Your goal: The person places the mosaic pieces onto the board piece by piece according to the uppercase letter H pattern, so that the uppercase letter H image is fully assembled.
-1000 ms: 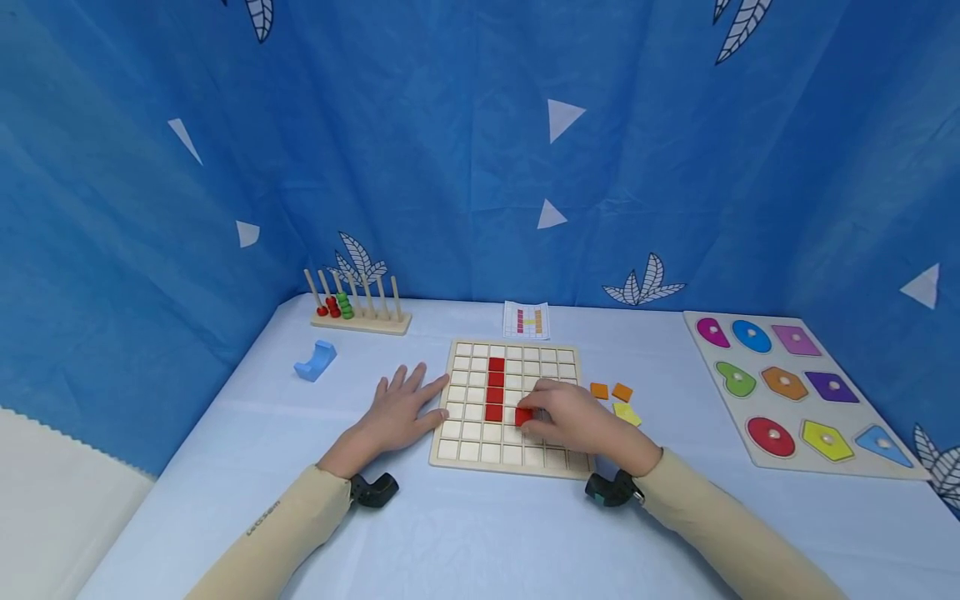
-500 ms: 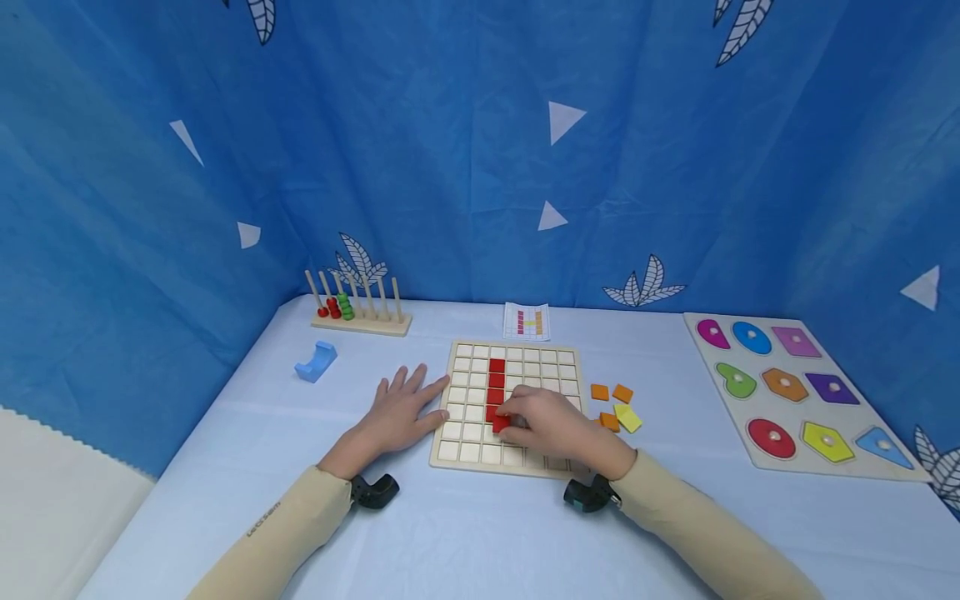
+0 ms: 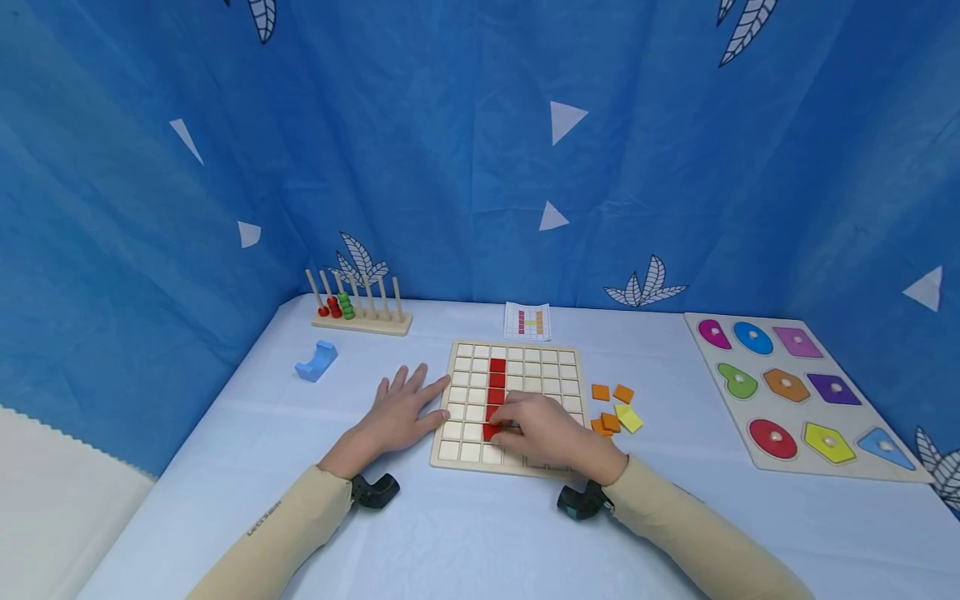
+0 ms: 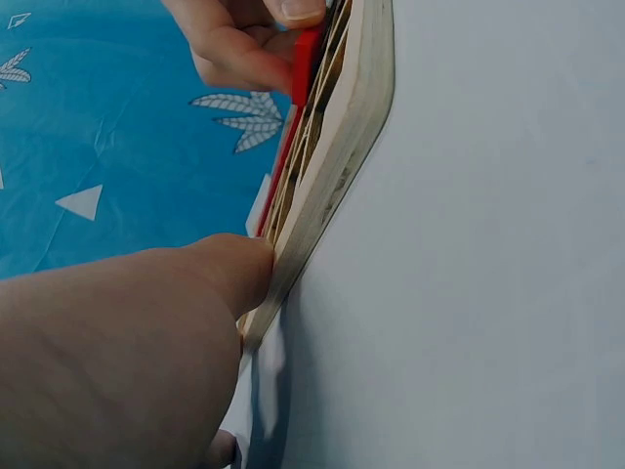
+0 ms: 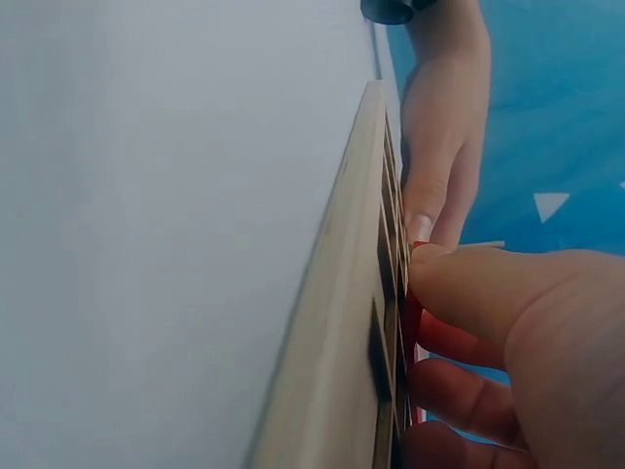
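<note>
My left hand lies with spread, straight fingers on the white tabletop, thumb and index fingertip against the left edge of a wooden grid board. Between thumb and fingers, my right hand pinches a red square tile low over the board. That tile sits just below a column of red tiles set in the grid cells. From the left wrist, the pinched red tile shows tilted up from the board's surface. My right hand covers several cells at the lower right.
Orange tiles and yellow tiles lie loose right of the board. A pattern card is behind it. Farther off are a peg stand with beads, a blue curved block and a knobbed shape puzzle.
My right hand has carried the red tile leftward across the board to the lower end of the red column. More orange tiles at the right are uncovered. My left hand has stayed put.
</note>
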`<state>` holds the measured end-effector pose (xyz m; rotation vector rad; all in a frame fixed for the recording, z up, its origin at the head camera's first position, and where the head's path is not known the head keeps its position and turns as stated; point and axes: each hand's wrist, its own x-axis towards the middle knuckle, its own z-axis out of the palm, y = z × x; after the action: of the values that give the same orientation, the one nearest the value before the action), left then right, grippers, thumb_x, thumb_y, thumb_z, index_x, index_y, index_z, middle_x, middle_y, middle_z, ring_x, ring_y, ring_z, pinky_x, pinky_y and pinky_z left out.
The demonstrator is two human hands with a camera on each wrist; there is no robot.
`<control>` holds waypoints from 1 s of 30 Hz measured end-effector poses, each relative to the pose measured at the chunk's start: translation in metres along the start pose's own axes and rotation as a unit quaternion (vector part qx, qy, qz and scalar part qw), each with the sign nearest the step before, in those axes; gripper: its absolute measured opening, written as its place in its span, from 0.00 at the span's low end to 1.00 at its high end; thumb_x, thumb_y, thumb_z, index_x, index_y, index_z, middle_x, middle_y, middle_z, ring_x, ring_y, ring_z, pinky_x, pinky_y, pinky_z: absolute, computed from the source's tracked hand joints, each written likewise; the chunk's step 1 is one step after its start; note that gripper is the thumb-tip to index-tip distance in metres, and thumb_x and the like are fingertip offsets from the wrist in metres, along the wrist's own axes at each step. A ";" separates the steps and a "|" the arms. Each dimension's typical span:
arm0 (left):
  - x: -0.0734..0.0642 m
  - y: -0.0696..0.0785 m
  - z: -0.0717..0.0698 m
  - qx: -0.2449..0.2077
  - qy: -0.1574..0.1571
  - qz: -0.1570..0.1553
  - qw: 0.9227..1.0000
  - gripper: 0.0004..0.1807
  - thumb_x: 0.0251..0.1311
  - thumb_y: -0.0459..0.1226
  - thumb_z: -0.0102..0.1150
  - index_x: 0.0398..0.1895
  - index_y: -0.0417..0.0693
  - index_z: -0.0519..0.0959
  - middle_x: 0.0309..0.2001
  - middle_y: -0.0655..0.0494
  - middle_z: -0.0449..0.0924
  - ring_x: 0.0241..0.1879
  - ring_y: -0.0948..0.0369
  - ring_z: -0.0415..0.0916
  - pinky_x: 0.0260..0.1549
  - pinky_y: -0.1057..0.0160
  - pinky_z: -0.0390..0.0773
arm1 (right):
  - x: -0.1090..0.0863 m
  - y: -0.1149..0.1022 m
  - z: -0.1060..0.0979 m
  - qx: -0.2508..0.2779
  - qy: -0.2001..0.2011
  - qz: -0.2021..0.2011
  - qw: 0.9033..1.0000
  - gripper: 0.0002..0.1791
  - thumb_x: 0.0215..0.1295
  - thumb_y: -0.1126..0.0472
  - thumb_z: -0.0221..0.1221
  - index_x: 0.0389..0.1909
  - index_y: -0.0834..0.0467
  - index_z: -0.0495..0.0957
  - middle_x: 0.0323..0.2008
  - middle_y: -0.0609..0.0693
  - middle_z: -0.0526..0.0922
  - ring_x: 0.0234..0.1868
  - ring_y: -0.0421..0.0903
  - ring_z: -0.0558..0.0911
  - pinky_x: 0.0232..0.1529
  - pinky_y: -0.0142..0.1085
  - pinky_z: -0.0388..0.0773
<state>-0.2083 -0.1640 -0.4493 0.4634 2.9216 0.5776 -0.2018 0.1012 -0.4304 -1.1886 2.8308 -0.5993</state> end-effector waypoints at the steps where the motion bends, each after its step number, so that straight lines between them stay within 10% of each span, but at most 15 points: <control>1: 0.000 0.000 0.000 -0.001 0.000 -0.001 1.000 0.35 0.72 0.55 0.53 0.79 0.57 0.62 0.81 0.36 0.49 0.80 0.31 0.39 0.72 0.25 0.42 | 0.000 0.000 0.000 -0.001 0.002 0.000 1.000 0.12 0.64 0.52 0.69 0.46 0.51 0.89 0.33 0.39 0.82 0.31 0.34 0.72 0.32 0.26 0.72; 30: -0.001 0.001 -0.001 0.001 -0.005 -0.001 1.000 0.35 0.73 0.54 0.52 0.79 0.56 0.62 0.81 0.36 0.48 0.80 0.31 0.38 0.73 0.26 0.40 | 0.000 -0.001 0.006 0.011 0.021 0.052 0.998 0.09 0.61 0.53 0.72 0.40 0.51 0.89 0.32 0.40 0.84 0.33 0.35 0.76 0.37 0.31 0.77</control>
<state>-0.2070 -0.1637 -0.4483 0.4621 2.9133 0.5706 -0.1998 0.0987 -0.4352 -1.0284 2.8912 -0.6552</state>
